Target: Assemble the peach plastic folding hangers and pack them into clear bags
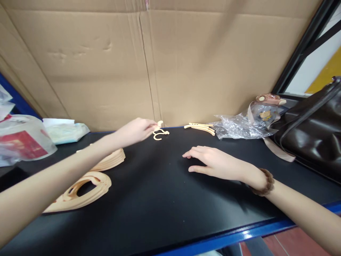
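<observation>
My left hand (pixel 141 129) reaches to the back of the black table, its fingertips pinched on a small cream plastic hook (pixel 160 124). Another cream hook piece (pixel 159 138) lies just below those fingers; whether the two are joined, I cannot tell. My right hand (pixel 206 161) hovers over the table's middle, palm down, fingers stretched and thumb apart, holding nothing. Under my left forearm sit stacked cream curved plastic pieces (pixel 99 190) with an oval opening. Behind them is a second cream stack (pixel 113 160), partly covered by the arm. Thin cream plastic strips (pixel 201 128) lie beyond my right hand.
Crinkled clear plastic wrap (pixel 234 128) and a clear bottle with a brown lid (pixel 266 112) stand at the back right, beside a dark leather bag (pixel 314 124). To the left are a translucent tub (pixel 26 138) and a soft packet (pixel 66 131). Cardboard (pixel 213 64) walls the back.
</observation>
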A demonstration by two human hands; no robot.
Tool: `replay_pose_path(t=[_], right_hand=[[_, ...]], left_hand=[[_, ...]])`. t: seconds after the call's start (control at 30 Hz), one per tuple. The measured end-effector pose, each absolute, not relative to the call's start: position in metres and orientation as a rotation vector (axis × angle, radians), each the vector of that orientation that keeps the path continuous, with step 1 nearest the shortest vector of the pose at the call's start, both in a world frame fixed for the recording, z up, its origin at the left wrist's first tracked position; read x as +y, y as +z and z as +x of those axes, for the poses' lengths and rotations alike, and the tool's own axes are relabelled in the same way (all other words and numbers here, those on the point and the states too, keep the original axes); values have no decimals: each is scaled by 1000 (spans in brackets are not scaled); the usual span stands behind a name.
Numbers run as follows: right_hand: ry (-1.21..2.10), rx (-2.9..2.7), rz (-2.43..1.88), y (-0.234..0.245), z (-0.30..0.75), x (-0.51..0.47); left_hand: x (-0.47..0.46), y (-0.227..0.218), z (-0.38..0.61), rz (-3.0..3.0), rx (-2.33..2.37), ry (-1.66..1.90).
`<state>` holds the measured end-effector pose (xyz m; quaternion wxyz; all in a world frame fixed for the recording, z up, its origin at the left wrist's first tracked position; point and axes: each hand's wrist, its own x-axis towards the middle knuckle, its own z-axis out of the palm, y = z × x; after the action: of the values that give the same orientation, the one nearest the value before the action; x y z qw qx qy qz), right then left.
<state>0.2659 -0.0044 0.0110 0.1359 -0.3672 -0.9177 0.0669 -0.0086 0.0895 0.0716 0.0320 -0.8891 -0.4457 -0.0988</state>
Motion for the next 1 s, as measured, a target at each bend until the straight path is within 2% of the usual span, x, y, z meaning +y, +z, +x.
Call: replay_pose_path(t=[0.1,0.2,0.33,0.5,0.73,0.87,1.0], right_hand=[[250,-2570,-1018,16,270,0],[192,-2404,-1037,21,281,8],[86,-2275,-1133,20,298,24],[9,-2230,-1165,8,310,43],[-368,-2232,-1443,-3,330,67],[-404,-2273,-1511,-12,337,76],[-413,-2317,-1562,-23,338,82]], left_hand=[[58,55,32,-3100,-1420,-282],[23,33,60,-3297,-1221,-445],[-16,12,77,-3345,-1148,-360],[-29,13,78,-3166,-1027,-308],[4,21,67,-2983,-984,-250],[57,28,52,-2650,-936,-157],[117,33,36,-2570,-930,-114]])
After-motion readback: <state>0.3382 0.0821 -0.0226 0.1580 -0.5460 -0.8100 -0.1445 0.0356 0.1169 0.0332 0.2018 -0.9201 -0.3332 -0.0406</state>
